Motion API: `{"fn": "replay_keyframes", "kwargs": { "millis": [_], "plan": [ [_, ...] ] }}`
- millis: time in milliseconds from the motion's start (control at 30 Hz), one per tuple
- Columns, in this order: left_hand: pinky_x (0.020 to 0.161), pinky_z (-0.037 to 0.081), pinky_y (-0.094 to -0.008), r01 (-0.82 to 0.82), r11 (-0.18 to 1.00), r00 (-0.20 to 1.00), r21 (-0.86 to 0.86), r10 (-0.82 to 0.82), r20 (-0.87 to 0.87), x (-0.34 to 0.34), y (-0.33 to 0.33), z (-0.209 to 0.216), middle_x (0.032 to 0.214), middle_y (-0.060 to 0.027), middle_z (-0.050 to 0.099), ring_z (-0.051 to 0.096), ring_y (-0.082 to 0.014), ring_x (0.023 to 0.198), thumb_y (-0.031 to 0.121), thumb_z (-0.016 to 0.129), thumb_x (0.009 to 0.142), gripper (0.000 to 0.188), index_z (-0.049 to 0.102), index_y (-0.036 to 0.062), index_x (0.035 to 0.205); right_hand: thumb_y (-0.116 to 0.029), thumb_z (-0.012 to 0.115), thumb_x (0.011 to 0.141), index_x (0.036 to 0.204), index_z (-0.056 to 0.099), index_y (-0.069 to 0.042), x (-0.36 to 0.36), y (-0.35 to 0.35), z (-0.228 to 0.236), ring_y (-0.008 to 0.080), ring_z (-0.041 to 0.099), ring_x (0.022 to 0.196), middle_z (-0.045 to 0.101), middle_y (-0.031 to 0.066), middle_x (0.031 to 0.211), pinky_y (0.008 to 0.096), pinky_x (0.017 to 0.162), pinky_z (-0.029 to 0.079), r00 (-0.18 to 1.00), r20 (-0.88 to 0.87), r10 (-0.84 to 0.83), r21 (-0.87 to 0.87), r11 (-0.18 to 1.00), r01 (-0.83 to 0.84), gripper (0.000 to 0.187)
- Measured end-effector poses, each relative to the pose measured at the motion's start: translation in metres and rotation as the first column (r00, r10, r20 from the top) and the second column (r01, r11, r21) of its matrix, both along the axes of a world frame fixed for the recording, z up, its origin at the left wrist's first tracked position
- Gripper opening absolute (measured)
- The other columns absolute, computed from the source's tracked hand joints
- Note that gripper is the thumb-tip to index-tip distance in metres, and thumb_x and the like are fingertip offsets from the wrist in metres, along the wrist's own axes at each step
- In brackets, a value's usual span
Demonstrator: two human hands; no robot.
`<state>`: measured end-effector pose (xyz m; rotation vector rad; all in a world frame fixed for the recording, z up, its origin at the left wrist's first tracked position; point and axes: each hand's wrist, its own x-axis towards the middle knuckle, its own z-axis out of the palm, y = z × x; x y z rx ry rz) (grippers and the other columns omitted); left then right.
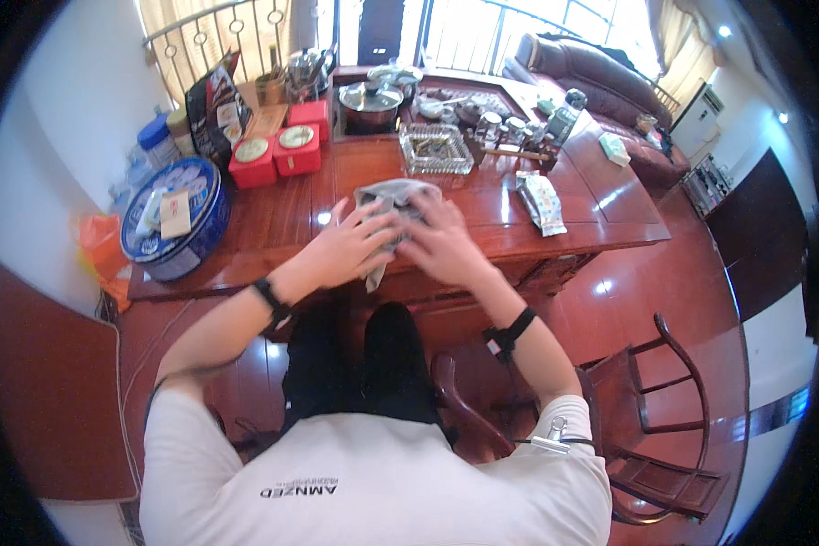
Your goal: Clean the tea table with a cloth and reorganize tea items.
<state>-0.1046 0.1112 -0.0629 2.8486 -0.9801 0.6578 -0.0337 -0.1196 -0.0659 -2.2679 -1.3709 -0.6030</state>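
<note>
A crumpled grey cloth (pixel 393 188) lies at the front edge of the reddish wooden table (pixel 337 214), with one corner hanging down over the edge. My left hand (pixel 348 244) rests over its left side, fingers stretched out and spread. From the right, my right hand (pixel 441 241) lies over the cloth, its fingers apart and slightly blurred. Part of the cloth is hidden beneath both hands. Just beyond them stands a square glass ashtray (pixel 436 148).
A round blue tin (pixel 177 223) and red boxes (pixel 298 153) stand to the left. Farther back is a lidded pot (pixel 370 102). A white packet (pixel 541 202) lies at right, near tea ware (pixel 516 130). A wooden chair (pixel 642 409) stands on the floor at right.
</note>
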Motion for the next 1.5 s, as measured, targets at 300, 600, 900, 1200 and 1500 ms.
{"fn": "replay_keyframes", "kwargs": {
  "millis": [300, 600, 900, 1200, 1500],
  "plan": [
    [0.112, 0.018, -0.0603, -0.496, 0.865, 0.849, 0.075, 0.501, -0.171, -0.091, 0.095, -0.031, 0.149, -0.0114, 0.038, 0.031, -0.0296, 0.140, 0.048, 0.049, 0.094, 0.065, 0.037, 0.0101, 0.146, -0.056, 0.048, 0.092, 0.149, 0.032, -0.017, 0.016, 0.074, -0.036, 0.0485, 0.022, 0.140, 0.023, 0.0146, 0.157, 0.0649, 0.112, 0.013, 0.993, -0.069, 0.096, -0.216, 0.970, -0.109, 0.071],
    [0.112, 0.018, -0.0606, -0.507, 0.861, 0.853, 0.044, 0.509, -0.119, -0.089, 0.095, -0.038, 0.151, -0.0107, 0.036, 0.031, -0.0301, 0.140, 0.044, 0.049, 0.095, 0.062, 0.038, 0.0107, 0.146, -0.027, 0.063, 0.085, 0.138, 0.040, -0.003, 0.052, -0.042, -0.010, 0.0348, 0.036, 0.137, 0.035, 0.0164, 0.150, 0.0434, 0.114, 0.029, 0.944, -0.320, 0.082, -0.185, 0.972, -0.147, 0.062],
    [0.114, 0.016, -0.0577, -0.515, 0.857, 0.852, 0.006, 0.513, -0.103, -0.089, 0.095, -0.037, 0.151, -0.0107, 0.037, 0.031, -0.0313, 0.140, 0.042, 0.049, 0.094, 0.061, 0.039, 0.0096, 0.145, -0.014, 0.063, 0.079, 0.126, 0.048, -0.006, 0.151, -0.221, -0.027, 0.0342, 0.043, 0.131, 0.046, 0.0130, 0.142, 0.0386, 0.108, 0.036, 0.842, -0.327, -0.430, -0.138, 0.903, 0.407, 0.050],
    [0.112, 0.019, -0.0601, -0.514, 0.857, 0.856, -0.020, 0.512, -0.063, -0.094, 0.096, -0.040, 0.148, -0.0104, 0.040, 0.034, -0.0308, 0.138, 0.046, 0.050, 0.094, 0.060, 0.045, 0.0095, 0.141, -0.010, 0.064, 0.079, 0.112, 0.056, 0.000, 0.110, -0.151, -0.044, 0.0361, 0.043, 0.129, 0.049, 0.0147, 0.135, 0.0417, 0.108, 0.035, 0.927, -0.302, -0.222, 0.048, 0.968, 0.247, 0.036],
    [0.113, 0.019, -0.0587, -0.494, 0.869, 0.867, -0.014, 0.492, -0.079, -0.088, 0.091, -0.040, 0.150, -0.0099, 0.038, 0.033, -0.0307, 0.139, 0.042, 0.051, 0.094, 0.060, 0.041, 0.0099, 0.144, -0.019, 0.070, 0.082, 0.103, 0.056, -0.002, -0.045, 0.039, -0.025, 0.0357, 0.048, 0.119, 0.053, 0.0135, 0.125, 0.0448, 0.103, 0.039, 0.928, -0.250, 0.276, 0.107, 0.961, -0.257, 0.030]
  ]
}}
